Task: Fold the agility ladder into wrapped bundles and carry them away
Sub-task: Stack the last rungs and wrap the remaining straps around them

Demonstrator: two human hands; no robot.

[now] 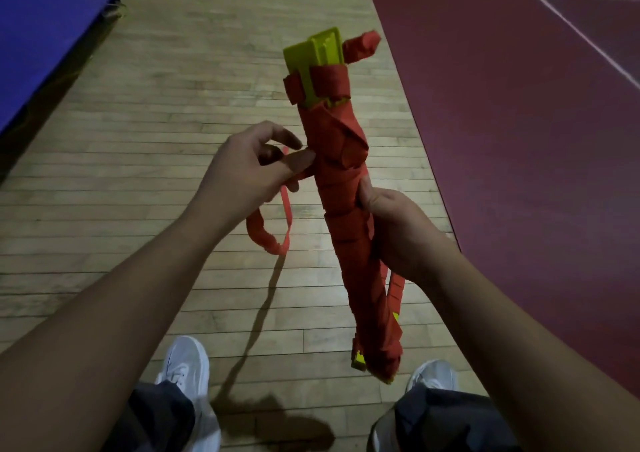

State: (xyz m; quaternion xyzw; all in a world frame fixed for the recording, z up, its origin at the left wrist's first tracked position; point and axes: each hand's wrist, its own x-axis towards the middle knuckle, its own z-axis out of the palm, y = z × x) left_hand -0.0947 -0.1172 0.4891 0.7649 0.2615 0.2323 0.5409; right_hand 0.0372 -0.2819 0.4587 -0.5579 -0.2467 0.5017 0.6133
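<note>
- A person standing on a gym floor holds a ladder bundle (pixel 341 188) out in front of the body. It is nearly upright, with its top tilted slightly away.
- The bundle is a stack of yellow rungs (pixel 313 55) wound from top to bottom in red strap (pixel 273 240). The rung ends show bare at the top, and a yellow corner peeks out at the bottom.
- The right hand (pixel 398 233) grips the bundle around its middle from the right side. The thumb presses on the front of the wraps and the fingers are curled behind it.
- The left hand (pixel 249 167), just left of the bundle, pinches the strap between thumb and fingers where it leaves the wraps.
- Below that hand, left of the bundle, the loose strap hangs in a loop in mid-air.
- A short rolled strap end (pixel 362 44) sticks out to the right of the bundle's top.
- Beneath the bundle lies a wooden floor (pixel 173 105), where the hanging loop casts a thin shadow.
- A dark red mat (pixel 519 140) with white lines lies on the floor to the right of the bundle, and a blue mat (pixel 45 18) sits far to its upper left.
- Two white shoes (pixel 187 365) and dark trouser legs show below the bundle, one on either side of its lower end.
</note>
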